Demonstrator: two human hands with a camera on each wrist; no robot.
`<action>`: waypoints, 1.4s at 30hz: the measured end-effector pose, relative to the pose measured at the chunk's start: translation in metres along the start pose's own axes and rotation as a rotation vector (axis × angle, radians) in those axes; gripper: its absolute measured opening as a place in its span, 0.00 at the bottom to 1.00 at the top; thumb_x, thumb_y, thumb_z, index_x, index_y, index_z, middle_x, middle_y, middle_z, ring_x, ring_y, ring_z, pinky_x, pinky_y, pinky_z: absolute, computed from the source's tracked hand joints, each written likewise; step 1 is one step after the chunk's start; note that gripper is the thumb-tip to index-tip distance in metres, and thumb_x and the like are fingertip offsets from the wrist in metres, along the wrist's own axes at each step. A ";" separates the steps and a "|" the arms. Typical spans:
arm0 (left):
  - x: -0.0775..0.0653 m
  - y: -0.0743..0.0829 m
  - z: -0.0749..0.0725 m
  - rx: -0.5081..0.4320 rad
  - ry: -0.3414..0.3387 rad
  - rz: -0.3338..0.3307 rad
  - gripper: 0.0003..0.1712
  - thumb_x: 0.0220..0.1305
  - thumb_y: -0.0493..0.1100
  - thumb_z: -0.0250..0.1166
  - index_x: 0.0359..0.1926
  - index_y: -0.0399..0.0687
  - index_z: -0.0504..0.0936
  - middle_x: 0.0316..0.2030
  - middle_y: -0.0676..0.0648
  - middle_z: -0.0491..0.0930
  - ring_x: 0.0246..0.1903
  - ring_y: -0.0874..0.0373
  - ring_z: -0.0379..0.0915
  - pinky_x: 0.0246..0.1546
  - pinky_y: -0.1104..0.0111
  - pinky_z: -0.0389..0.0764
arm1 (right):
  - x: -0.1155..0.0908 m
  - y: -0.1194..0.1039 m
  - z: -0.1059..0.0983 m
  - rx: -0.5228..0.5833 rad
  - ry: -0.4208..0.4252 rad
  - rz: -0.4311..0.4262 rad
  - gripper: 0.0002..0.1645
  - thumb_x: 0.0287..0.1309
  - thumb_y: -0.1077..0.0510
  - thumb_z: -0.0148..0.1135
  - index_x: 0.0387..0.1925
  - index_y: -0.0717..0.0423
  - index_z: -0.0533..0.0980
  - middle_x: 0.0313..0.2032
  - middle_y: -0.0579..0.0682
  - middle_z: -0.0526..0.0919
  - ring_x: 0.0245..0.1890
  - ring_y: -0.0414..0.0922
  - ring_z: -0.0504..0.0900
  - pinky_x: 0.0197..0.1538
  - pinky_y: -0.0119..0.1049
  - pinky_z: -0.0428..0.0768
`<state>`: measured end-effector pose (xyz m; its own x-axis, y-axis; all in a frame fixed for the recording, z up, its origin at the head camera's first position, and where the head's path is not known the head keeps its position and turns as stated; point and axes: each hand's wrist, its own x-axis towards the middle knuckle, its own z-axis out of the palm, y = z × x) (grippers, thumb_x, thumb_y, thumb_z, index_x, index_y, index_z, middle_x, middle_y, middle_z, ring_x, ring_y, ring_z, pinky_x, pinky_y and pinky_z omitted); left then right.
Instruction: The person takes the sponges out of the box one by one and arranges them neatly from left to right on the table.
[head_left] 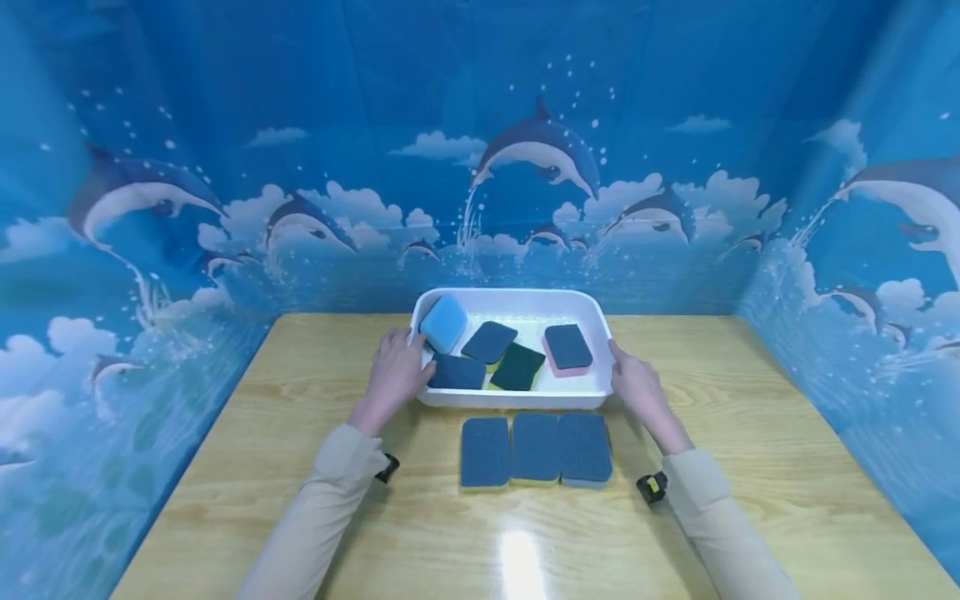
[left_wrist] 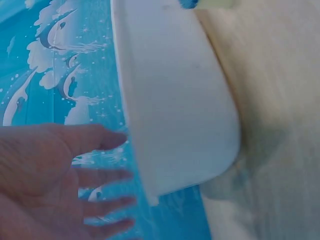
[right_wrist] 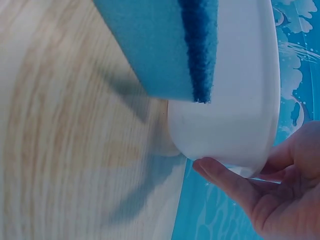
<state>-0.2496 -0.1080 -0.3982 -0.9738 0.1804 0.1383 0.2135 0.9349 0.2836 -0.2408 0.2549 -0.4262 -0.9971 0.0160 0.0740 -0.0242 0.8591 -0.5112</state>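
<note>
A white plastic tray (head_left: 513, 400) stands near the table's back edge, holding several sponges. At its left end is my left hand (head_left: 397, 365); in the left wrist view, this hand's fingers (left_wrist: 107, 179) are extended and spread close to the rim. My right hand (head_left: 640, 385) holds the right end, with its thumb against the outer wall in the right wrist view. Inside lie a light blue sponge (head_left: 444, 323), a dark green-topped sponge (head_left: 517, 367), a pink-sided sponge (head_left: 567, 346) and two dark blue-topped sponges (head_left: 490, 342). The left palm hides part of the tray's end.
In front of the tray, three dark-topped sponges (head_left: 535, 447) lie side by side in a row on the wooden table (head_left: 300, 467). A blue dolphin-print curtain (head_left: 337, 150) surrounds the table at the back and sides.
</note>
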 end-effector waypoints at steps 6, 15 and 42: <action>0.013 0.006 -0.001 0.060 -0.174 0.144 0.25 0.66 0.44 0.71 0.60 0.36 0.80 0.56 0.35 0.81 0.56 0.39 0.75 0.57 0.48 0.77 | -0.002 0.000 0.001 0.005 0.000 -0.002 0.31 0.71 0.68 0.42 0.73 0.73 0.57 0.49 0.77 0.78 0.16 0.44 0.65 0.21 0.34 0.70; 0.023 0.013 0.012 0.003 -0.304 0.230 0.34 0.57 0.37 0.77 0.64 0.38 0.77 0.61 0.37 0.78 0.62 0.41 0.73 0.64 0.53 0.74 | 0.000 -0.002 0.006 0.043 -0.016 0.017 0.32 0.72 0.67 0.43 0.74 0.70 0.56 0.37 0.72 0.79 0.17 0.44 0.65 0.22 0.33 0.71; 0.010 0.019 -0.027 -0.200 -0.087 0.130 0.50 0.59 0.62 0.73 0.73 0.41 0.65 0.64 0.32 0.69 0.61 0.39 0.72 0.61 0.47 0.76 | 0.001 0.002 0.006 0.066 0.020 0.053 0.31 0.73 0.66 0.43 0.75 0.67 0.57 0.58 0.78 0.74 0.18 0.45 0.66 0.24 0.35 0.72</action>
<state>-0.2535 -0.0961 -0.3660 -0.9383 0.3291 0.1058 0.3402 0.8243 0.4525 -0.2425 0.2537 -0.4323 -0.9956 0.0711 0.0618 0.0233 0.8215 -0.5697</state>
